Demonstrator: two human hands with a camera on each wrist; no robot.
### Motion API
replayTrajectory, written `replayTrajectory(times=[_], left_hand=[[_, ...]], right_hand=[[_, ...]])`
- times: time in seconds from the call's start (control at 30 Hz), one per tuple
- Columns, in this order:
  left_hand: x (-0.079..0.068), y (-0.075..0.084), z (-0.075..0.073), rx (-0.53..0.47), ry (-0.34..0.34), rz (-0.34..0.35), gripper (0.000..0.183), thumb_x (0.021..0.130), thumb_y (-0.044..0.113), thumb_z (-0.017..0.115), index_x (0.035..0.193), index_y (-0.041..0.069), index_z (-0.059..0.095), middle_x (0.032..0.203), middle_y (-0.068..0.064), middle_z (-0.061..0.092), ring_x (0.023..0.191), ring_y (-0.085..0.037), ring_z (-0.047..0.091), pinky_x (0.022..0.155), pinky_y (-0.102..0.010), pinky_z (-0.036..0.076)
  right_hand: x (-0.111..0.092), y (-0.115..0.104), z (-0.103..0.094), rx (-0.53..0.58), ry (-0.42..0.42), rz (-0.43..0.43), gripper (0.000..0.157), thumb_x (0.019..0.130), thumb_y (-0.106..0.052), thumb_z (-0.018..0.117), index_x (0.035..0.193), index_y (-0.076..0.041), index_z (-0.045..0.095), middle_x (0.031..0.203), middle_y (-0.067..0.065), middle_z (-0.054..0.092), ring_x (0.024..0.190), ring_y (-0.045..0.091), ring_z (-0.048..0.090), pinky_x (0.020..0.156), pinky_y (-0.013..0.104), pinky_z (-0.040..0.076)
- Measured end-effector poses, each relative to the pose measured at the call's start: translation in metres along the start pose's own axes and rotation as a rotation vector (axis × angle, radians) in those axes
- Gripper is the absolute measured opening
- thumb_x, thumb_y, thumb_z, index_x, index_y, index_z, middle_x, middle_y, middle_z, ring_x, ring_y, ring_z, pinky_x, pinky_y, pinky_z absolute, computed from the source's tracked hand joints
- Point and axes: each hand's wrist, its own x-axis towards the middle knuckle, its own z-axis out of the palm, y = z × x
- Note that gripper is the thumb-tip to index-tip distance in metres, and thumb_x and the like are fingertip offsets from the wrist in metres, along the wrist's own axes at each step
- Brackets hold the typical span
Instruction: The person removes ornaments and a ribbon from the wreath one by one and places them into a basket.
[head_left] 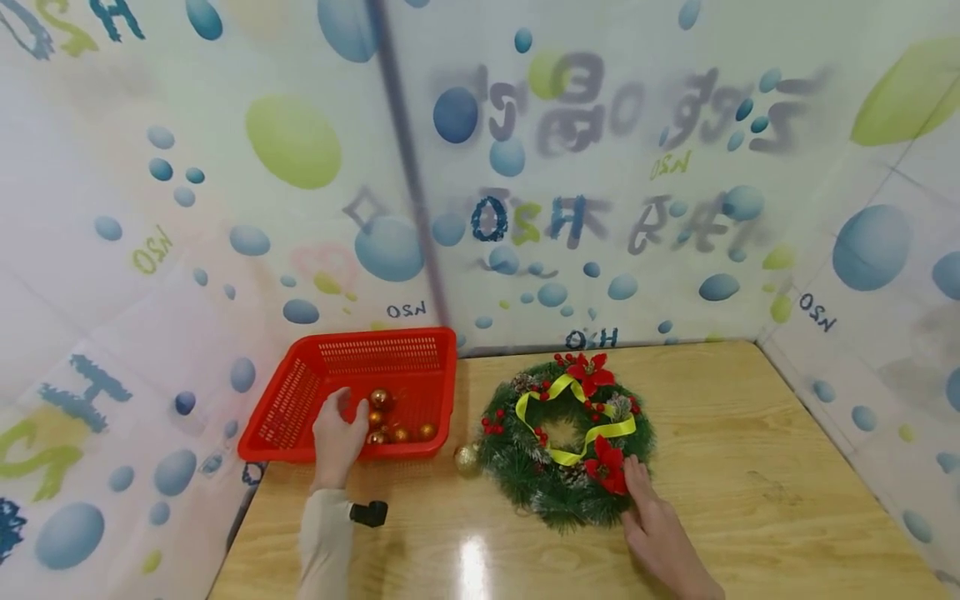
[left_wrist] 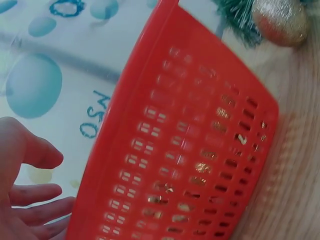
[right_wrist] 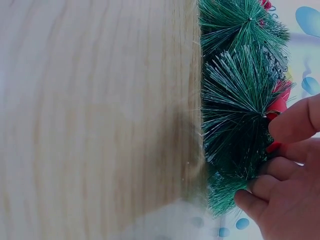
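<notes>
Over the near side of a red plastic basket [head_left: 448, 392] is my left hand [head_left: 341, 433], its fingers spread and nothing held between them. Several shiny gold ball ornaments [head_left: 380, 398] lie in the basket's near right part; gold also shows through the slotted wall in the left wrist view. At the lower right edge of a green Christmas wreath [head_left: 517, 471], my right hand [head_left: 660, 533] touches the needles beside a red poinsettia [head_left: 606, 467]. Pinecones, red berries and a loose yellow ribbon [head_left: 617, 428] dress the wreath. A paler gold ball [head_left: 467, 458] sits against its left side.
The light wooden table [head_left: 750, 467] carries the basket at its back left and the wreath near its middle. Behind and on both sides hang pale curtains [head_left: 600, 250] printed with blue and green drops. A black strap piece [head_left: 369, 513] is on the left wrist.
</notes>
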Motion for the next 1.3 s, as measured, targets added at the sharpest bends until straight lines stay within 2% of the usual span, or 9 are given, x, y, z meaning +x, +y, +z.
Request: replayTrajectory(times=[0.37,0.5,0.57,0.73,0.8,0.9,0.97,1.1,1.3], left_hand=[[-0.009,0.021,0.021,-0.053,-0.061,0.031,0.044,0.102,0.016,0.059,0.141,-0.003,0.050,0.139,-0.027,0.056,0.127,-0.043,0.055,0.106,-0.057,0.049],[-0.017,0.028,0.027,-0.065,-0.072,0.031,0.043,0.101,0.016,0.060,0.140,-0.001,0.051,0.139,-0.025,0.057,0.125,-0.042,0.056,0.107,-0.057,0.049],[-0.022,0.031,0.031,-0.074,-0.076,0.038,0.041,0.101,0.015,0.060,0.139,-0.001,0.052,0.138,-0.023,0.058,0.123,-0.040,0.057,0.107,-0.056,0.049],[-0.035,0.046,0.045,-0.115,-0.080,0.088,0.040,0.099,0.013,0.063,0.137,-0.001,0.055,0.134,-0.022,0.061,0.121,-0.040,0.060,0.106,-0.056,0.050],[-0.040,0.052,0.051,-0.125,-0.078,0.113,0.039,0.099,0.012,0.064,0.135,0.000,0.057,0.132,-0.022,0.063,0.119,-0.040,0.062,0.104,-0.056,0.051],[-0.049,0.061,0.062,-0.151,-0.067,0.164,0.037,0.097,0.009,0.065,0.132,-0.002,0.059,0.127,-0.023,0.065,0.114,-0.039,0.065,0.100,-0.055,0.053],[-0.056,0.066,0.069,-0.158,-0.068,0.196,0.036,0.097,0.007,0.065,0.131,-0.003,0.060,0.125,-0.024,0.066,0.112,-0.039,0.066,0.098,-0.055,0.054],[-0.069,0.075,0.079,-0.169,-0.088,0.227,0.036,0.097,0.006,0.066,0.131,-0.006,0.060,0.123,-0.023,0.066,0.112,-0.039,0.066,0.098,-0.053,0.055],[-0.089,0.086,0.090,-0.163,-0.134,0.268,0.035,0.097,0.007,0.066,0.130,-0.002,0.061,0.120,-0.019,0.067,0.113,-0.037,0.064,0.098,-0.051,0.055]], right_hand=[[-0.001,0.000,0.001,-0.013,-0.004,-0.003,0.069,0.088,0.007,0.057,0.152,0.014,0.029,0.159,0.033,0.026,0.145,0.055,0.027,0.106,-0.002,0.000],[-0.001,0.001,0.001,-0.003,-0.023,0.004,0.069,0.089,0.006,0.056,0.152,0.014,0.028,0.160,0.032,0.024,0.146,0.055,0.025,0.105,-0.003,-0.001],[-0.001,0.001,0.001,-0.003,-0.027,0.005,0.070,0.090,0.006,0.056,0.153,0.013,0.027,0.160,0.032,0.024,0.146,0.054,0.025,0.108,0.000,0.000],[0.000,0.002,0.000,-0.008,-0.033,0.011,0.071,0.090,0.005,0.057,0.154,0.012,0.026,0.161,0.031,0.022,0.147,0.053,0.024,0.118,0.019,0.005],[0.000,0.003,-0.001,0.005,-0.047,0.019,0.072,0.091,0.004,0.056,0.155,0.010,0.024,0.162,0.030,0.021,0.148,0.053,0.022,0.117,0.014,0.004],[0.001,0.003,-0.002,0.023,-0.069,0.029,0.072,0.093,0.003,0.055,0.156,0.009,0.022,0.163,0.029,0.018,0.149,0.052,0.020,0.108,0.001,0.000],[0.001,0.003,-0.003,0.030,-0.076,0.033,0.072,0.094,0.003,0.055,0.157,0.008,0.021,0.164,0.029,0.017,0.149,0.052,0.020,0.103,-0.003,-0.001],[0.002,0.003,-0.002,0.021,-0.072,0.026,0.072,0.094,0.003,0.055,0.157,0.009,0.021,0.164,0.029,0.018,0.149,0.051,0.021,0.103,-0.001,-0.001],[0.000,0.004,-0.002,0.020,-0.048,0.011,0.072,0.092,0.005,0.056,0.156,0.010,0.023,0.163,0.030,0.020,0.148,0.052,0.023,0.104,-0.001,0.000]])
